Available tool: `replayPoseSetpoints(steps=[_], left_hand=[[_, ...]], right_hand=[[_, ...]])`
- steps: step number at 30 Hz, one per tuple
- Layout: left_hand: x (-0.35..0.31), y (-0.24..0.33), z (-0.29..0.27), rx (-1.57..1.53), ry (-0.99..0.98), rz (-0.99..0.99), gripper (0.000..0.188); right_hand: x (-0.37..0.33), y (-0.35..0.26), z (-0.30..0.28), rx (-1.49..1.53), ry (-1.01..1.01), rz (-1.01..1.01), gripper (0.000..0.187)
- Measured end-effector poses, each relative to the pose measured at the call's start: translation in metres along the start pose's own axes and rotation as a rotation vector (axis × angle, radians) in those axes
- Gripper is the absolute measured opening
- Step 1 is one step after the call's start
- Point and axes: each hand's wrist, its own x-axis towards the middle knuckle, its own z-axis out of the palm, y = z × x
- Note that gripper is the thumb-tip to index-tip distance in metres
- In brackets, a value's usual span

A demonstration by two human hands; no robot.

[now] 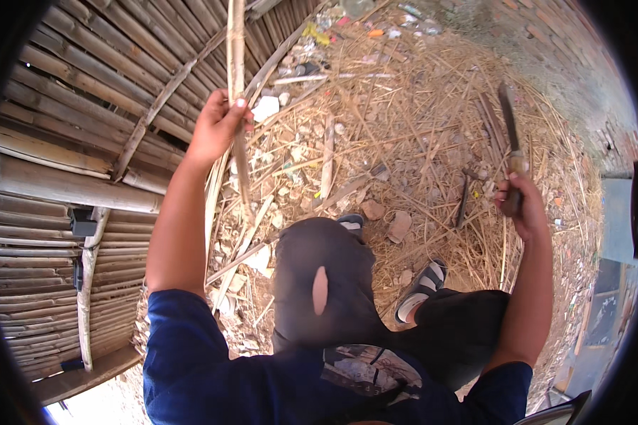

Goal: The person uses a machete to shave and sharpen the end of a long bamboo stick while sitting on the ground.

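My left hand (223,124) is closed round a long pale bamboo strip (235,53), which stands roughly upright beside the pole wall. Its lower end hangs below my fingers over the littered ground. Out to the right, my right hand (524,202) grips the handle of a knife (509,117) with a long dark blade. The blade points away from me, its tip tilted slightly left. A wide gap lies between knife and strip.
A wall of bamboo poles (85,159) runs along the left. Dry straw (418,120), splints and stones (400,227) cover the ground ahead. A brick wall (574,49) rises at the far right. Near my sandalled foot (422,287) lies a dark stick (463,202).
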Motion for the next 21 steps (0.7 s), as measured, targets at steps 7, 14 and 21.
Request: replayPoseSetpoints(steps=[7, 14, 21], left_hand=[[0.03, 0.096, 0.13, -0.151, -0.089, 0.088, 0.026], [0.033, 0.137, 0.229, -0.185, -0.191, 0.19, 0.022], [-0.009, 0.072, 0.348, -0.144, -0.202, 0.082, 0.021]], right_hand=[[-0.027, 0.006, -0.024, -0.045, -0.046, -0.136, 0.025], [-0.049, -0.002, -0.05, -0.144, -0.091, -0.342, 0.036], [-0.058, -0.015, -0.027, -0.013, -0.007, -0.428, 0.04]])
